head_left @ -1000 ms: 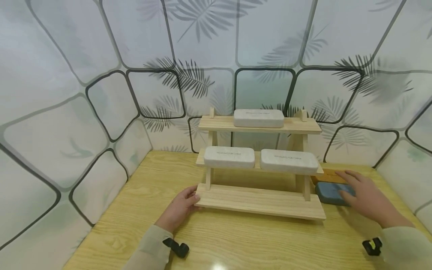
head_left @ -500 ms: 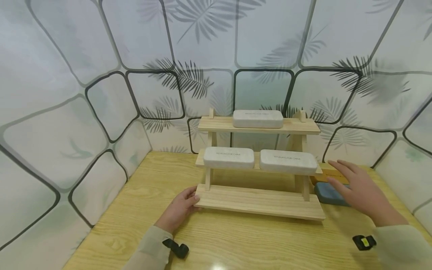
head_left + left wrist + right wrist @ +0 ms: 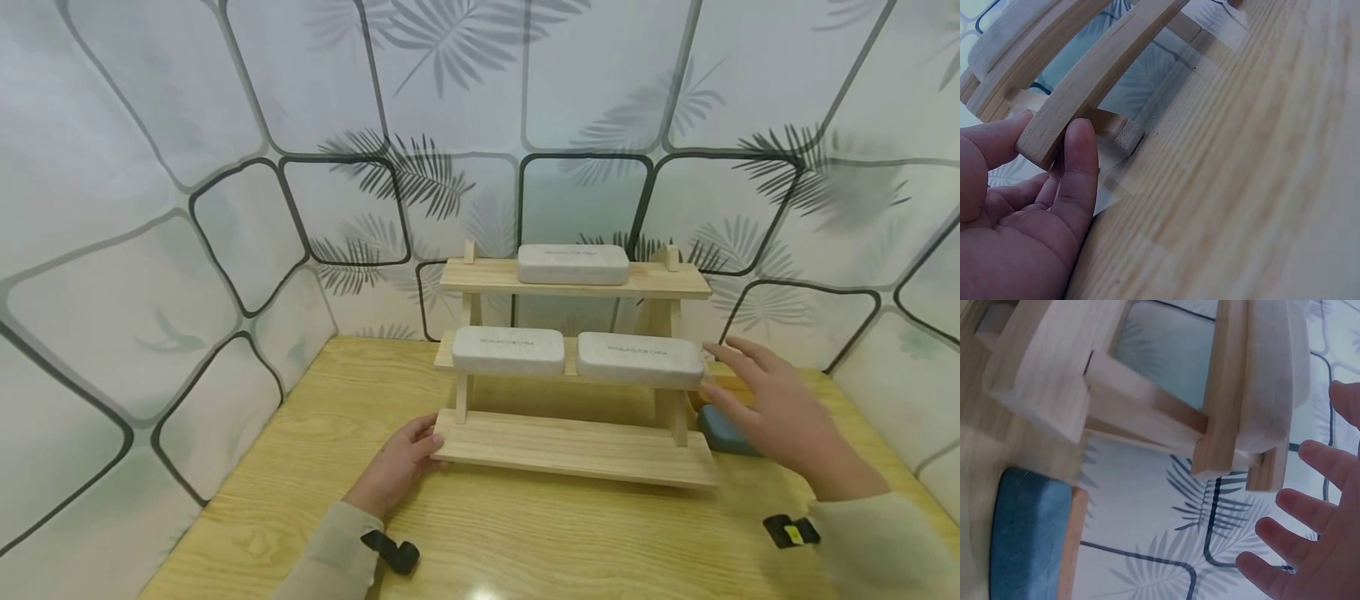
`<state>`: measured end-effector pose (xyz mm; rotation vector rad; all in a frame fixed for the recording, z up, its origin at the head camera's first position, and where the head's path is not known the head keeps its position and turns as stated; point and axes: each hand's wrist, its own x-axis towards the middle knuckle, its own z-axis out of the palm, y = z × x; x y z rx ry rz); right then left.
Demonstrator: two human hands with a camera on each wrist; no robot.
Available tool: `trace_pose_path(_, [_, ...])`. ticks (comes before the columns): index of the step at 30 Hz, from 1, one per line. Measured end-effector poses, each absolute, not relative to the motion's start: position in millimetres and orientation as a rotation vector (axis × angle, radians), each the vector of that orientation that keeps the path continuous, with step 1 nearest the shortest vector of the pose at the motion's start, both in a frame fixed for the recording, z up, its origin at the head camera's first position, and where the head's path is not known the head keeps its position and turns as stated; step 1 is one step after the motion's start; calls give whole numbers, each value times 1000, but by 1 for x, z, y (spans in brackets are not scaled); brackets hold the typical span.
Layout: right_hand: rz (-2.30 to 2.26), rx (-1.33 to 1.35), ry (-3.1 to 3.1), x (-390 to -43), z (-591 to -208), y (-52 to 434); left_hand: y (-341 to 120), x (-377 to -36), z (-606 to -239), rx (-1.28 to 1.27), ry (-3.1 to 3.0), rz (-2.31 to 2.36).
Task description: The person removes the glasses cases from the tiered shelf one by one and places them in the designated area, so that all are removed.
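pale unvarnished wood on the rack (image 3: 573, 446), matt stony-grey cases (image 3: 507, 349), glossy grained wood tabletop (image 3: 525, 533), matt blue case (image 3: 1029, 537) beside it.

Stepped rack (image 3: 573, 446) centre on table (image 3: 300, 467). One case (image 3: 573, 263) on top shelf, two on middle. Blue case (image 3: 723, 433) right of rack, behind right hand (image 3: 780, 412).

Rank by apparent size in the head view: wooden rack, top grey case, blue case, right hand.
1. Wooden rack
2. Right hand, enlarged by nearness
3. Top grey case
4. Blue case, mostly hidden, so unsure
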<state>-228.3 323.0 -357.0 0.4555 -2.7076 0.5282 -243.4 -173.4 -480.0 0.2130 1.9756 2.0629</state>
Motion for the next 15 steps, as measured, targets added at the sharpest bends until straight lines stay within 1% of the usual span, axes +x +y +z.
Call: trace_pose_path(15, [463,548,-2675,-225,-346,290,-173,-244,-481,216,1973,2072])
